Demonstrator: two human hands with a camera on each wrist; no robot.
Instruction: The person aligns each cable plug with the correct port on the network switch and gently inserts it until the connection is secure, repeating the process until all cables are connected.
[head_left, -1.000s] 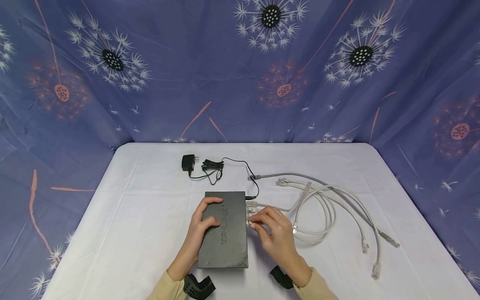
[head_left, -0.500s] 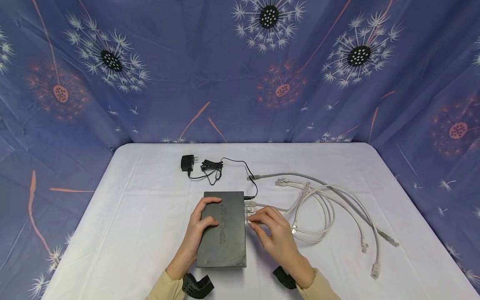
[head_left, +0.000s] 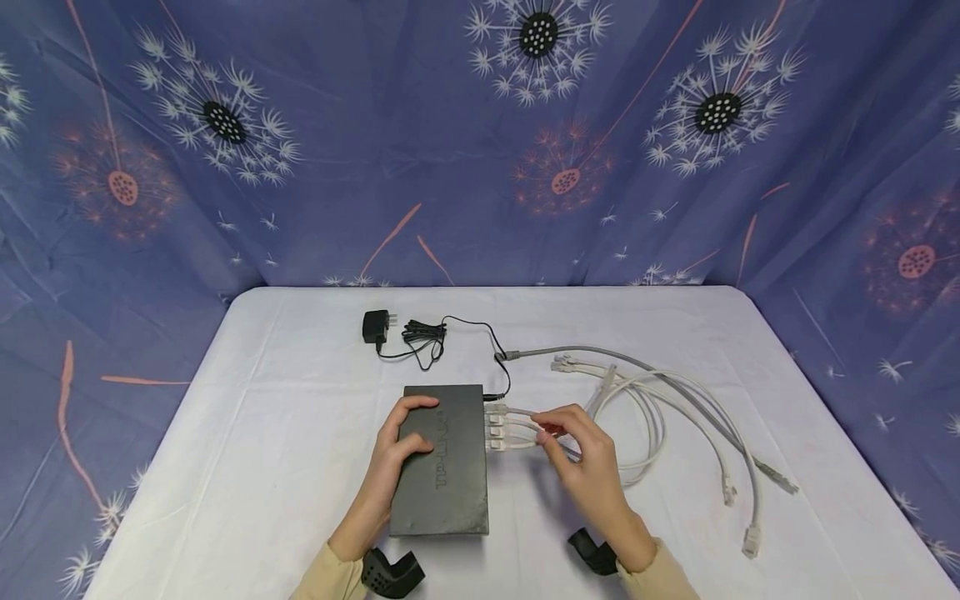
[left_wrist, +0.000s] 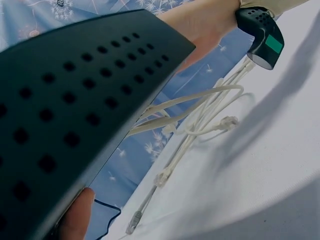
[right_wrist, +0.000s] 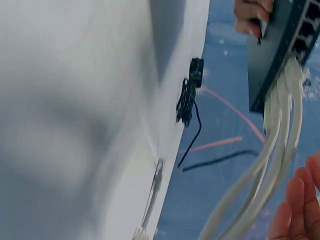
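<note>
Left fingers [head_left: 417,402] clamped on box [head_left: 459,492], some hidden; cannot tell if right fingers [head_left: 566,415] pinch cables [right_wrist: 296,112].

Looks like a curtained-off tabletop booth, walled from nine through twelve to three o'clock by blue-violet, dandelion-printed fabric curtains [head_left: 420,142] around a white, round-cornered table [head_left: 247,475].
</note>
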